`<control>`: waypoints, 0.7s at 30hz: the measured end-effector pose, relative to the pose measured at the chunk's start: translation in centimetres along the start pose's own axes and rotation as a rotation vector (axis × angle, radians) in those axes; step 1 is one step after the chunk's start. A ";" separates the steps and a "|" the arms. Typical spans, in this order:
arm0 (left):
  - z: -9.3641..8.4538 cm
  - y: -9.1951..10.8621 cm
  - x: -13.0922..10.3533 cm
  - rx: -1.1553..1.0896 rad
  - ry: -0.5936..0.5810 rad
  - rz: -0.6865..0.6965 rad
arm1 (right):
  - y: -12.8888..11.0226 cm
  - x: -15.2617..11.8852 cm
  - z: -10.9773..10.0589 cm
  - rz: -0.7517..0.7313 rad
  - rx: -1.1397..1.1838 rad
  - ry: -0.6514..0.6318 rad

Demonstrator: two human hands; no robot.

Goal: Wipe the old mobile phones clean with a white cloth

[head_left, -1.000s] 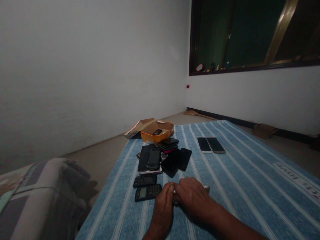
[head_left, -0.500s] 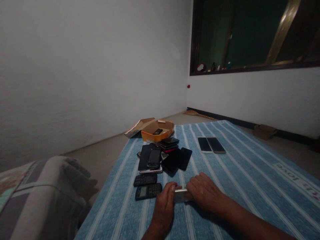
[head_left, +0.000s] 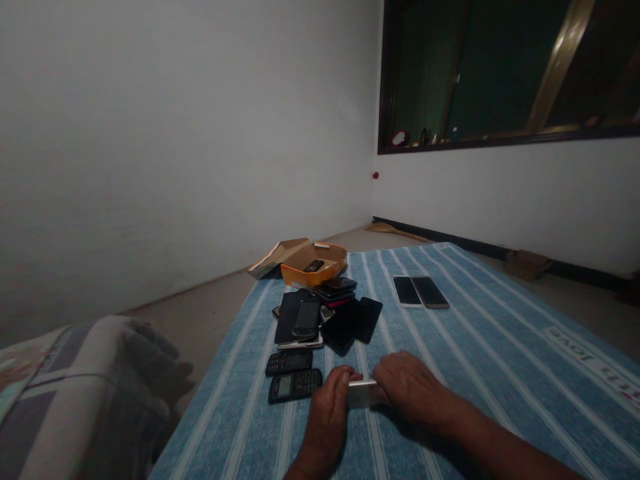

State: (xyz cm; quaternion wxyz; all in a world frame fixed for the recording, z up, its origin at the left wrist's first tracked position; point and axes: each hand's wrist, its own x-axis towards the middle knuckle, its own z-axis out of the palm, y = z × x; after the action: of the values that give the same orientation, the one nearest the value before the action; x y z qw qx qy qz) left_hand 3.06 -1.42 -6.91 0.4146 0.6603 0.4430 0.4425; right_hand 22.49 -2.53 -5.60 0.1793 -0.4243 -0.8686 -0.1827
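Between my hands is a thin silver-edged mobile phone [head_left: 361, 395], tilted so that its edge and one dim face show. My left hand [head_left: 329, 410] grips its left end, thumb along the edge. Around the right end my right hand [head_left: 406, 385] is closed, its fingers covering that part. Just left of my left hand lie two black keypad phones, the nearer one [head_left: 295, 386] and the farther one [head_left: 289, 362]. Beyond them sits a pile of phones, with a dark slider-like phone [head_left: 306, 317] on top and a black slab [head_left: 369, 320] at its right side.
An orange open box [head_left: 315, 275] with a small phone inside stands behind the pile. Two smartphones, one white-framed [head_left: 407, 291] and one gold-framed [head_left: 430, 292], lie side by side farther right on the blue striped cloth [head_left: 480, 387]. A draped fabric [head_left: 90, 393] is at the left.
The phone in my hands has tipped slightly, and its top edge looks plainer. Both hands keep their grip in nearly the same place. The view has shifted a little.
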 end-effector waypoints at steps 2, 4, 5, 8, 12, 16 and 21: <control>0.0 -0.2 0.0 0.024 0.008 0.008 | -1.0 0.9 -0.1 -0.004 0.029 -0.037; 0.0 -0.2 0.0 0.045 0.021 0.011 | -1.7 1.7 -0.1 0.001 0.042 -0.080; 0.0 -0.2 0.0 0.049 0.026 0.012 | -2.0 1.9 -0.2 0.005 0.043 -0.100; -0.1 0.1 0.0 0.044 0.023 0.012 | -2.0 1.9 -0.3 0.012 0.054 -0.152; -0.3 0.4 0.0 0.019 -0.006 0.003 | -1.0 0.7 -0.6 0.036 0.037 -0.182; -0.3 0.1 0.0 0.010 -0.025 -0.008 | 0.0 -0.3 -0.5 0.058 0.031 -0.178; -0.3 -0.2 0.2 0.024 -0.010 0.004 | 0.6 -0.6 0.2 0.094 0.062 -0.200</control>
State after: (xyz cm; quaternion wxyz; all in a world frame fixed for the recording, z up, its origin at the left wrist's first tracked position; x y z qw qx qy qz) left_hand 2.79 -1.11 -6.96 0.4079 0.6683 0.4451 0.4346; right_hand 23.30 -2.53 -5.96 0.1131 -0.4751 -0.8664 -0.1040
